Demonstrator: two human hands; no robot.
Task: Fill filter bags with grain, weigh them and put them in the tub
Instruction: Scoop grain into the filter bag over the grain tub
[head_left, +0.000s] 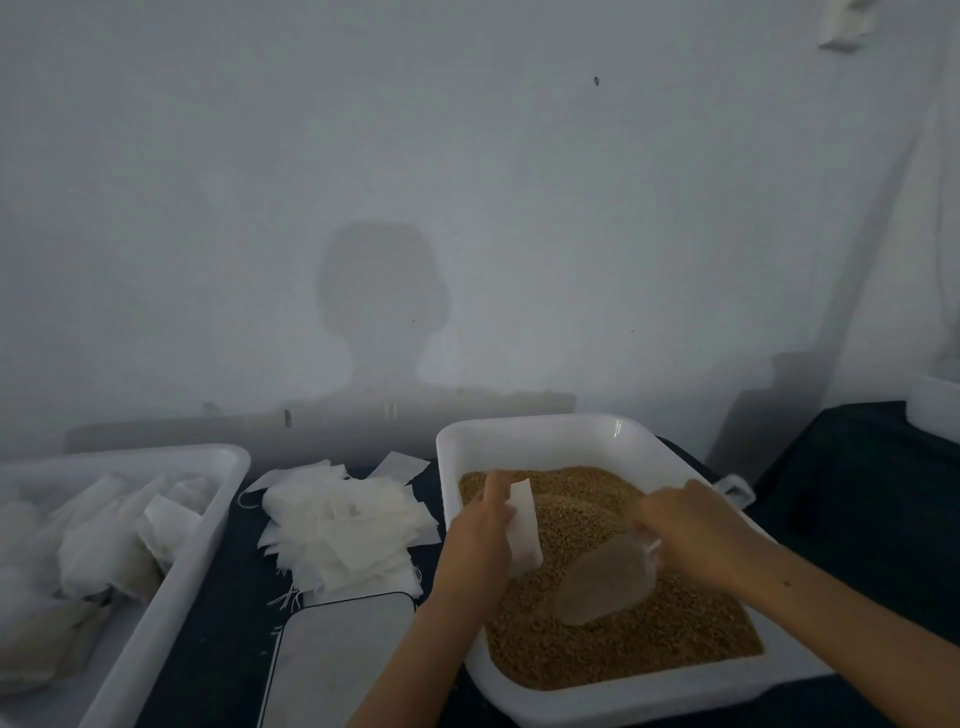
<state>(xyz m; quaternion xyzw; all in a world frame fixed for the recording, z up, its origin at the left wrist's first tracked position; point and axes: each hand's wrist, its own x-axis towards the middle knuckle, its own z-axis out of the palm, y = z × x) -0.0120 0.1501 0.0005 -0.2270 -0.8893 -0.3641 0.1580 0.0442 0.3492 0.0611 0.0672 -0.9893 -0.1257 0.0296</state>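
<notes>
A white tray (540, 434) at the right holds brown grain (613, 644). Over the grain my left hand (475, 540) grips an empty white filter bag (525, 525), held upright. My right hand (691, 535) grips the handle of a clear plastic scoop (605, 584), whose mouth lies low on the grain just right of the bag. A white tub (171, 587) at the left holds several filled bags (104, 540). A flat scale (332, 660) sits at the bottom centre.
A loose pile of empty filter bags (345, 530) lies on the dark tabletop (857, 493) between tub and tray, behind the scale. A white wall rises close behind. Another white container edge (935, 410) shows at far right.
</notes>
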